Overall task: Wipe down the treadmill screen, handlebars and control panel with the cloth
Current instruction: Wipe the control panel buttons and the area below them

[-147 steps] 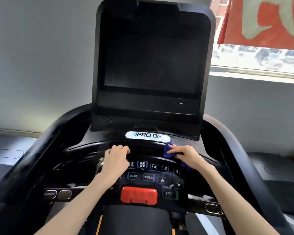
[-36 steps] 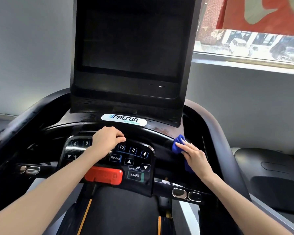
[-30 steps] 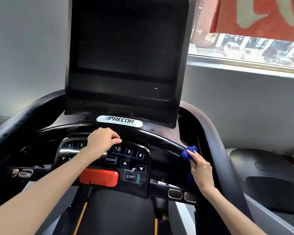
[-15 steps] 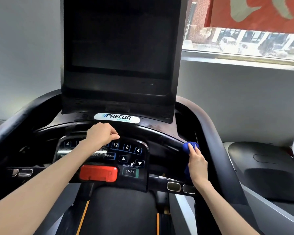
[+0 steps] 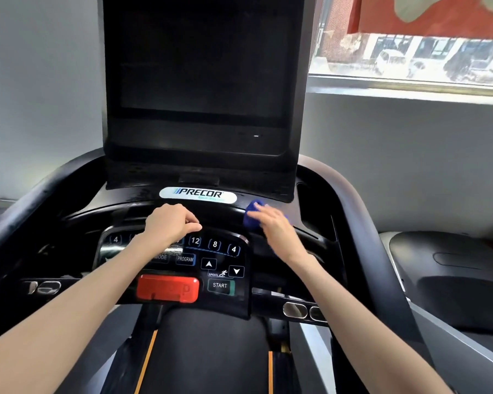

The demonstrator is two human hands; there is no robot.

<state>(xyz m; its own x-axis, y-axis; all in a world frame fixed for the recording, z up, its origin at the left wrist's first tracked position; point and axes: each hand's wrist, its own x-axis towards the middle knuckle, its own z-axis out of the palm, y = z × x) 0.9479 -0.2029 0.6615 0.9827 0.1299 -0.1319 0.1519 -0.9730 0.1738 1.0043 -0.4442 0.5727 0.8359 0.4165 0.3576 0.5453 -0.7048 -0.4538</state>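
The treadmill's dark screen (image 5: 201, 69) stands upright at the top middle. Below it curves the black front handlebar (image 5: 225, 213), and under that sits the control panel (image 5: 219, 268) with numbered keys, a START key and a red stop button (image 5: 168, 288). My left hand (image 5: 170, 223) grips the handlebar above the panel's middle, fingers curled over it. My right hand (image 5: 273, 226) presses a blue cloth (image 5: 251, 217) against the handlebar just right of the PRECOR badge (image 5: 197, 194); the hand is motion-blurred and covers most of the cloth.
Black side rails (image 5: 362, 237) sweep down on both sides. Silver grip sensors (image 5: 295, 309) sit on the lower crossbar. A second treadmill (image 5: 450, 274) stands to the right. A window (image 5: 410, 52) with a red banner is at the upper right; a grey wall lies behind.
My right hand has slid the blue cloth left and up along the handlebar, from near the right rail to beside the badge. My left hand keeps its grip in the same place.
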